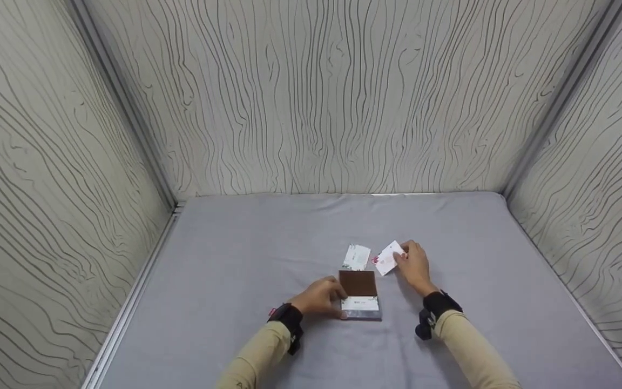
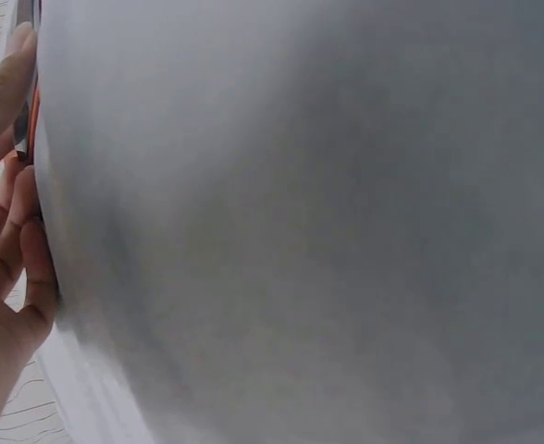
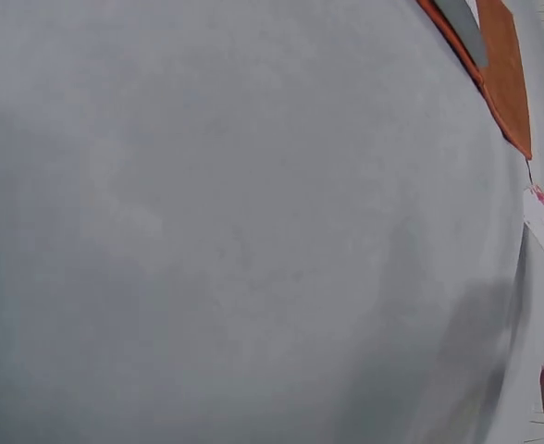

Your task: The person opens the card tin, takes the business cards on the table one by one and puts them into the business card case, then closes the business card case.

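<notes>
A brown card holder [image 1: 358, 284] lies unfolded on the table, a white card [image 1: 359, 303] showing in its clear sleeve. At the holder's left edge, my left hand [image 1: 319, 297] grips it with curled fingers and thumb; the left wrist view shows only a thin orange edge beside the thumb. My right hand [image 1: 414, 265] pinches a white card with red flowers [image 1: 389, 259] by its right side, to the upper right of the holder. That card is tilted and partly cut off in the right wrist view. Behind the holder lies another white card with green leaves [image 1: 356, 257].
A grey cloth [image 1: 257, 232] covers the table, slightly creased. Wood-patterned panels [image 1: 300, 97] enclose it at the back and both sides. A metal rail [image 1: 127, 308] runs along the left edge.
</notes>
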`<state>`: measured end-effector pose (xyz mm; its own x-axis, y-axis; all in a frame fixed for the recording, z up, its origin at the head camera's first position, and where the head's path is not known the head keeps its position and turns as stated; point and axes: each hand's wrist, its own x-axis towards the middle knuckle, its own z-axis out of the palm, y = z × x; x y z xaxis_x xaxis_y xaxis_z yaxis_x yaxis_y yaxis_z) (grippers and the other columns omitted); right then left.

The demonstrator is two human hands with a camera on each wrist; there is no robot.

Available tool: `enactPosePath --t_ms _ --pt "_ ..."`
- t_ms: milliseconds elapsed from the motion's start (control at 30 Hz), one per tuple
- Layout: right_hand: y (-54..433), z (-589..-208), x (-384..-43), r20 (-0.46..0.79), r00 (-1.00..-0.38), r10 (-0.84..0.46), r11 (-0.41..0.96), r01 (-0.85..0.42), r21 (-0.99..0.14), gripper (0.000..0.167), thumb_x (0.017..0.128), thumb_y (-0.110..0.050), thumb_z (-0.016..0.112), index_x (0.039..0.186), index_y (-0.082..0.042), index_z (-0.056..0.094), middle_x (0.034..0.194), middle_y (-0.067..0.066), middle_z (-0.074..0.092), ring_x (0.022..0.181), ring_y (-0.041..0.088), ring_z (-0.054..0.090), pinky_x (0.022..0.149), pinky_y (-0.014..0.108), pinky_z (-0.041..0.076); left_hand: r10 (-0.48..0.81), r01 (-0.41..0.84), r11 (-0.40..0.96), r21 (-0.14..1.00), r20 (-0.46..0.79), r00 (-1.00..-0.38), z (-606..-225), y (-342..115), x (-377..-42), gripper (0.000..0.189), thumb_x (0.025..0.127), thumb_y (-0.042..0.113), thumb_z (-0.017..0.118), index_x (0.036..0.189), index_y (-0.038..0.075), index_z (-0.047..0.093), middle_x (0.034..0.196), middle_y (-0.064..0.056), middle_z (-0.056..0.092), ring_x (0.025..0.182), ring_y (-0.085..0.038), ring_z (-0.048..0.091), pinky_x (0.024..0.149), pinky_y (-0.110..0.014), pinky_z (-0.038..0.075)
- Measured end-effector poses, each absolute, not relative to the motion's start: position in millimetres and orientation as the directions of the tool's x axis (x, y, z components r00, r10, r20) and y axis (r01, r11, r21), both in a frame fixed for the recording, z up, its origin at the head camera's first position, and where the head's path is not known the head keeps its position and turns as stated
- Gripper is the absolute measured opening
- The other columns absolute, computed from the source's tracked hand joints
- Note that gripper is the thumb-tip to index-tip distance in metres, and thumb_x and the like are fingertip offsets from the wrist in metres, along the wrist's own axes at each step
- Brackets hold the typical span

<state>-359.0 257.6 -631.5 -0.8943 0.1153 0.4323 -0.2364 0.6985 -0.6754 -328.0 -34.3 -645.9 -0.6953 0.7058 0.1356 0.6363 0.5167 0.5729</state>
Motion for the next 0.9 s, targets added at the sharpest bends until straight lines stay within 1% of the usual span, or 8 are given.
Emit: enactPosePath --t_ms 100,200,300,433,533,600,733,900 --pt "261 -628 -355 0.419 -0.900 0.125 0.671 -0.235 -0.704 0.016 0.086 0.004 0.068 0.099 0.007 0.059 0.089 0.019 0.061 0.082 0.033 0.056 0.073 0.042 0.044 0.711 0.644 0.512 0.568 0.141 -0.689 -646 -35 -328 0.044 0.067 0.032 0.092 0.101 0.009 0.076 0.092 -0.003 0.062 0.080 -0.008 0.054 0.071 -0.016 0.042" --pt "264 -624 -351 0.402 -0.905 0.137 0.641 -0.229 -0.733 0.015 0.086 0.004 0.069 0.099 0.006 0.061 0.089 0.016 0.063 0.081 0.029 0.059 0.071 0.036 0.045 0.716 0.652 0.501 0.568 0.152 -0.682 -647 -35 -329 0.044 0.067 0.032 0.091 0.101 0.009 0.076 0.091 -0.002 0.061 0.079 -0.008 0.053 0.071 -0.016 0.042" --pt "267 -619 -348 0.393 -0.910 0.135 0.614 -0.235 -0.753 0.016 0.087 0.004 0.069 0.101 0.005 0.062 0.091 0.016 0.066 0.081 0.029 0.061 0.070 0.032 0.047 0.716 0.651 0.493 0.577 0.156 -0.681 -649 -35 -329 0.043 0.067 0.032 0.092 0.100 0.009 0.076 0.091 -0.001 0.060 0.078 -0.007 0.052 0.070 -0.016 0.042" --pt "271 -614 -343 0.417 -0.904 0.097 0.606 -0.279 -0.745 0.024 0.088 0.006 0.067 0.111 0.005 0.062 0.093 0.016 0.066 0.079 0.027 0.062 0.068 0.028 0.047 0.713 0.645 0.493 0.584 0.154 -0.684 -650 -35 -329 0.043 0.066 0.031 0.092 0.100 0.010 0.076 0.090 0.001 0.059 0.078 -0.006 0.051 0.069 -0.017 0.042" --pt "270 -611 -337 0.468 -0.882 0.050 0.611 -0.343 -0.713 0.035 0.087 0.012 0.066 0.121 0.004 0.062 0.092 0.017 0.065 0.073 0.023 0.060 0.062 0.024 0.047 0.711 0.642 0.497 0.585 0.150 -0.687 -650 -35 -329 0.043 0.066 0.031 0.092 0.100 0.009 0.077 0.089 0.002 0.059 0.078 -0.006 0.051 0.069 -0.017 0.042" --pt "267 -611 -332 0.504 -0.864 0.009 0.599 -0.399 -0.694 0.041 0.085 0.015 0.065 0.124 0.004 0.062 0.090 0.018 0.063 0.069 0.021 0.058 0.059 0.022 0.047 0.711 0.641 0.499 0.584 0.147 -0.687 -650 -36 -329 0.042 0.067 0.031 0.092 0.100 0.009 0.077 0.089 0.003 0.059 0.077 -0.006 0.051 0.069 -0.017 0.042" --pt "257 -609 -320 0.529 -0.846 -0.063 0.532 -0.477 -0.699 0.039 0.084 0.017 0.065 0.121 0.004 0.063 0.087 0.014 0.062 0.067 0.020 0.061 0.057 0.021 0.050 0.706 0.636 0.505 0.584 0.144 -0.693 -649 -36 -328 0.042 0.067 0.031 0.092 0.099 0.009 0.077 0.088 0.003 0.061 0.077 -0.006 0.053 0.069 -0.017 0.043" --pt "242 -605 -306 0.472 -0.870 -0.146 0.436 -0.484 -0.758 0.033 0.085 0.012 0.068 0.117 0.002 0.063 0.081 0.010 0.065 0.066 0.022 0.063 0.058 0.022 0.052 0.686 0.586 0.529 0.614 0.096 -0.721 -646 -35 -327 0.042 0.067 0.030 0.092 0.099 0.009 0.076 0.090 0.002 0.059 0.079 -0.006 0.054 0.071 -0.017 0.044"
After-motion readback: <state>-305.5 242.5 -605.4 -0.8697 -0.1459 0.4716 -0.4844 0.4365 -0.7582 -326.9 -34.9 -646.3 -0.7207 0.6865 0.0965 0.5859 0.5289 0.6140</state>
